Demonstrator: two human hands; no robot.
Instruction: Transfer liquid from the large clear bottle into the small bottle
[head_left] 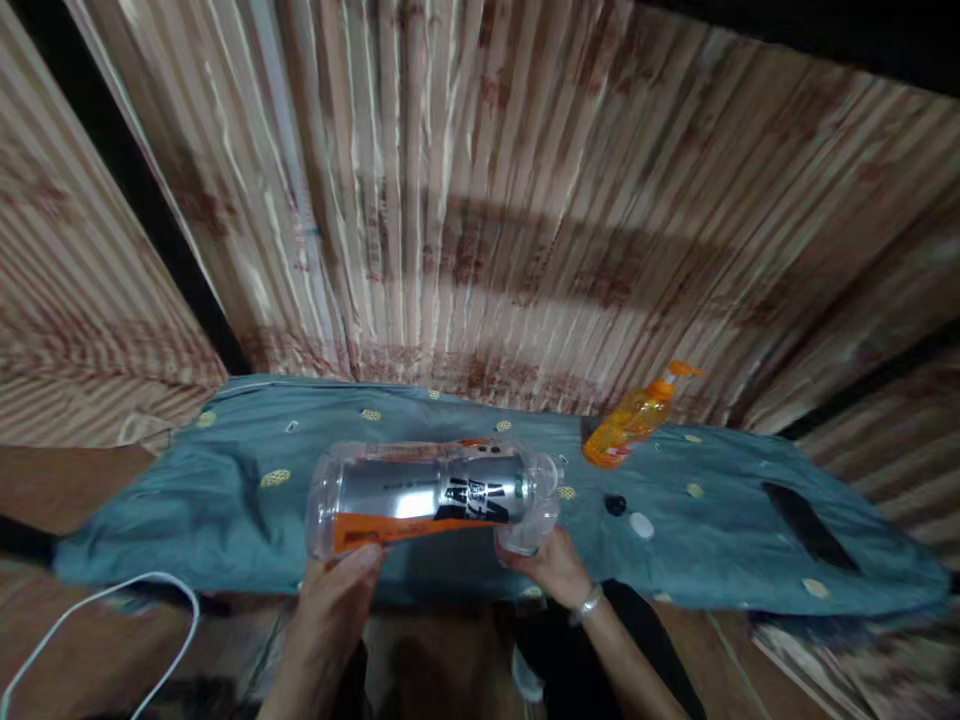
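A large clear plastic bottle (420,495) with a silver, black and orange label is held on its side above the cloth, its neck pointing right. My left hand (337,590) grips it near the base from below, the thumb over the orange band. By the bottle's mouth, my right hand (551,570) is closed around a small clear plastic container (534,520), perhaps a cup. The two clear plastics overlap there, so I cannot tell whether they touch. Any liquid in either one is too hard to make out.
A blue-green patterned cloth (247,500) covers the long surface. Toward its back right stands an orange pump bottle (626,420). Nearby lie a small black object (615,505) and a white disc (641,525). Further right is a dark phone-like slab (810,525). A white cable (191,620) loops at left.
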